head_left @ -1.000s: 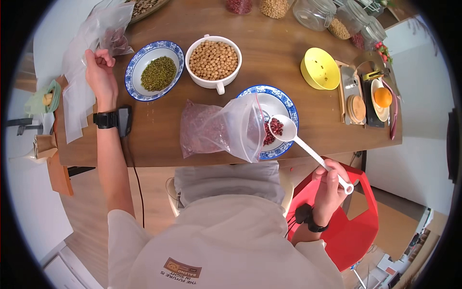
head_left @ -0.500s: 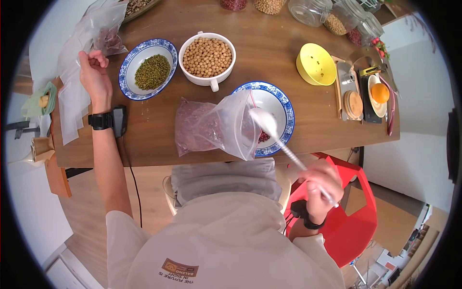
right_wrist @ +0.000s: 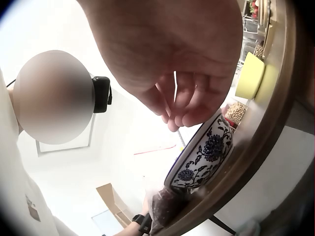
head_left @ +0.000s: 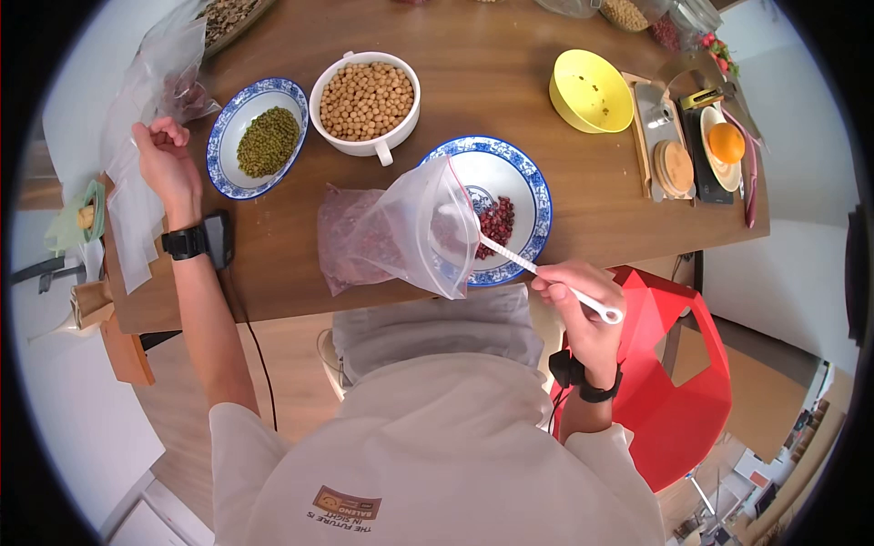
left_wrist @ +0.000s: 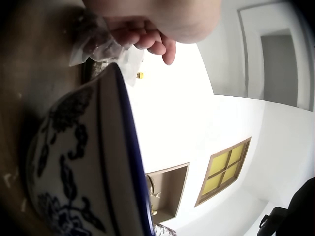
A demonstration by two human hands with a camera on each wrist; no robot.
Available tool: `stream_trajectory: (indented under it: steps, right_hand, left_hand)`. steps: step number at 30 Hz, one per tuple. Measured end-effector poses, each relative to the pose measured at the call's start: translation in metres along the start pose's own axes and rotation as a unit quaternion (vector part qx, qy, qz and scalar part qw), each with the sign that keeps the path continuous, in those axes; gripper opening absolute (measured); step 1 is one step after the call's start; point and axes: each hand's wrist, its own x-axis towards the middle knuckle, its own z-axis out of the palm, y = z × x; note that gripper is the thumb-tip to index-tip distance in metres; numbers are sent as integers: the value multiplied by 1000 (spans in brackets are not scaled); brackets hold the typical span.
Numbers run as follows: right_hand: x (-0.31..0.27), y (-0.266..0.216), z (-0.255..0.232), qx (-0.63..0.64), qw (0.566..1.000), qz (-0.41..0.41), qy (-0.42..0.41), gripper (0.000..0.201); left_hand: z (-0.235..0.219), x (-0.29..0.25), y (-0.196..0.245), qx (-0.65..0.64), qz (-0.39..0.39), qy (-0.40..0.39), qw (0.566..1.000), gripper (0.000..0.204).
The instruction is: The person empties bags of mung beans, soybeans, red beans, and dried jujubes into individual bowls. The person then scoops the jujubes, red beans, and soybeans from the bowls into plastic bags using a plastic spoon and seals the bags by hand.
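I see the right hand [head_left: 592, 329] pinch one spoon [head_left: 510, 252] at one bag [head_left: 364, 244]; the left hand [head_left: 171, 171], fingers loosely curled, empty, sits nine o'clock of two blue-rimmed bowls [head_left: 526, 191].

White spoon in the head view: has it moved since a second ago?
Yes. Against the blue-rimmed bowl beneath, the white spoon has shifted left, its head going from above the red beans to the mouth of the zip bag.
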Motion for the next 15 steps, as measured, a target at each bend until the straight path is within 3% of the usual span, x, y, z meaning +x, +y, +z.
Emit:
stream_trajectory:
  steps: [3, 8, 11, 15]
  right_hand:
    - [-10, 0, -1, 68, 993, 68, 67, 18]
    - [-23, -2, -9, 82, 985, 55, 143, 26]
    - [-24, -10, -10, 82, 978, -22, 189, 30]
    - [-17, -23, 0, 102, 981, -97, 131, 26]
  left_hand:
    - [0, -1, 1, 5, -4, -5, 1000, 51]
    - [8, -5, 6, 0, -3, -4, 1000, 51]
    - [16, -9, 11, 12, -11, 17, 1000, 53]
    - [17, -11, 11, 19, -8, 12, 1000, 54]
